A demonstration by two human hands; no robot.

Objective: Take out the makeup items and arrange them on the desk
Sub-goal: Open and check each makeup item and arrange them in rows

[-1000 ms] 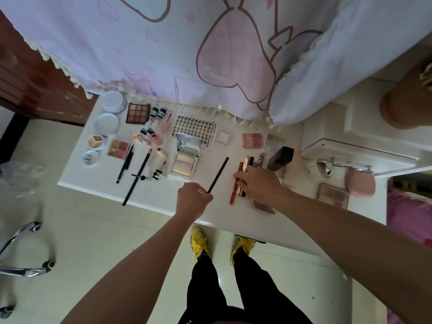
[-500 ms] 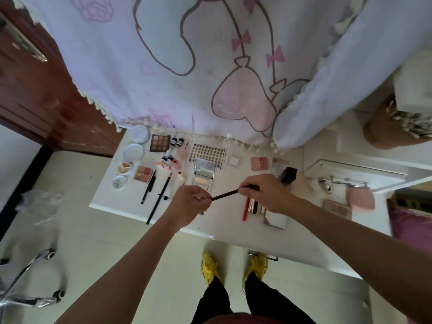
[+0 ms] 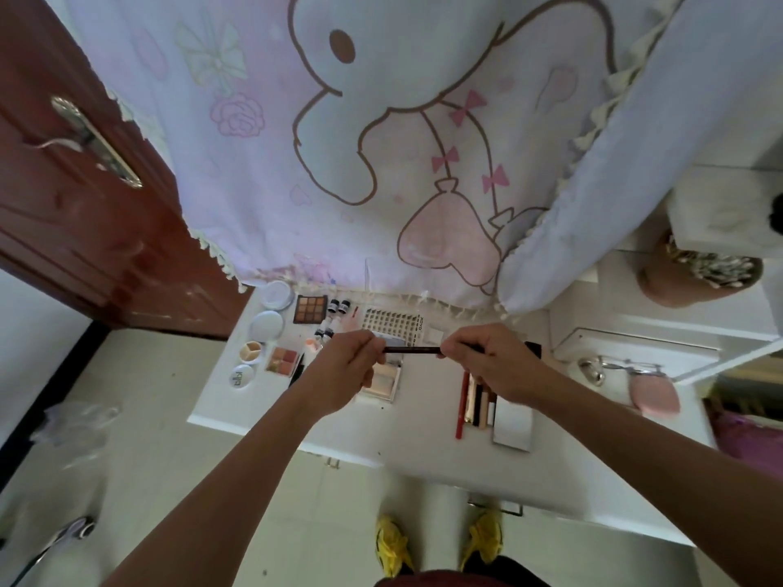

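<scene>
Lifted off the surface (image 3: 423, 430) and levelled since a moment ago: dark pencil (image 3: 413, 350), pinched at one end by left grip (image 3: 345, 370), at the other by right grip (image 3: 487, 364), both closed round it. Just beneath right grip, pencil row (image 3: 474, 400); probably next to be laid there.

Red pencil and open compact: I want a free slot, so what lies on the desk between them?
Nothing; the head view shows bare desk between the open compact and the red pencil.

Two hands (image 3: 344, 368) (image 3: 493, 362), one pencil (image 3: 413, 350), two yellow shoes (image 3: 390, 546) (image 3: 485, 538)
</scene>
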